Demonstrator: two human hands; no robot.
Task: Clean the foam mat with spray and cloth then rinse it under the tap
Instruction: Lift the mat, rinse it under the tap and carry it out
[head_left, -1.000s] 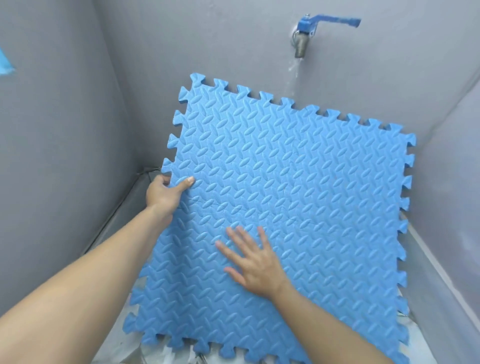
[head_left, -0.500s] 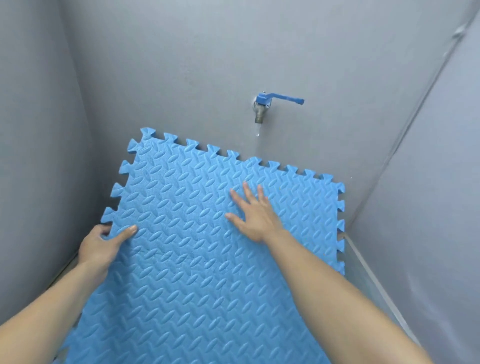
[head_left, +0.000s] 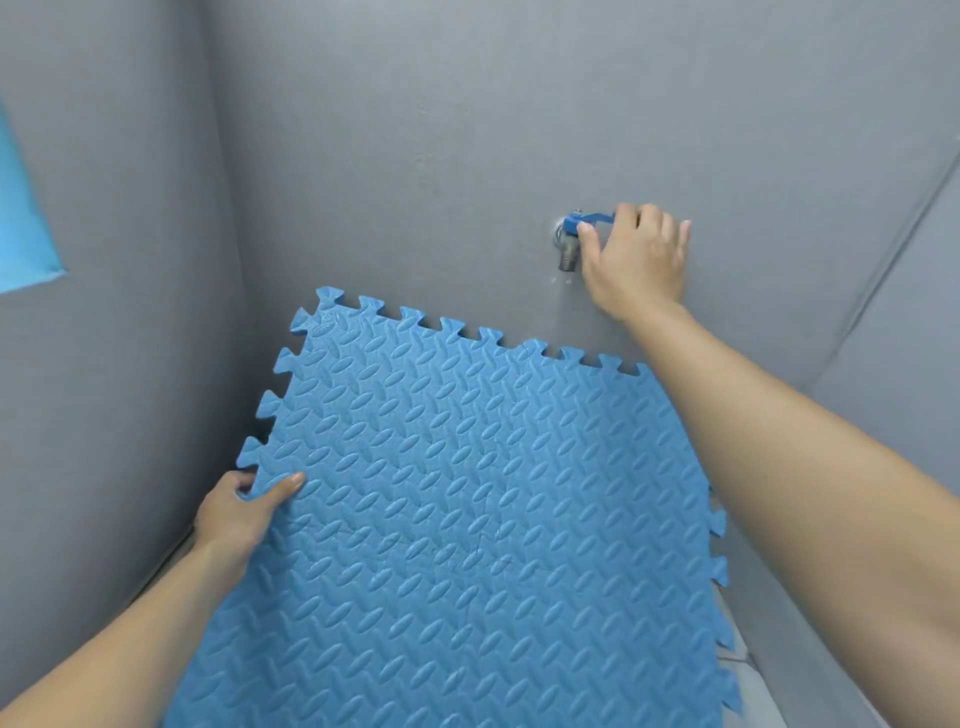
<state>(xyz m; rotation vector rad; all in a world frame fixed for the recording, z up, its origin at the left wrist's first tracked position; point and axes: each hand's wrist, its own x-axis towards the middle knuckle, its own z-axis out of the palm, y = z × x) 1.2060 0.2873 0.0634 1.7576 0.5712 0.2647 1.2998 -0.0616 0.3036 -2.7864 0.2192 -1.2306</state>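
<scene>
A blue foam mat (head_left: 467, 519) with jigsaw edges and a raised oval pattern stands tilted against the grey back wall, filling the lower middle of the view. My left hand (head_left: 239, 512) grips its left edge, thumb on the front face. A metal tap (head_left: 567, 249) with a blue lever handle sticks out of the back wall above the mat's top right corner. My right hand (head_left: 636, 260) is on that lever, fingers curled over it and thumb under it. No water runs from the spout.
Grey walls close in on the left, back and right (head_left: 883, 389). A light blue panel (head_left: 21, 228) hangs on the left wall. A pale floor strip (head_left: 748, 670) shows beside the mat's right edge.
My right hand left the mat's face and rose to the tap lever. The water stream seen a second ago has thinned and stopped. My left hand kept its hold.
</scene>
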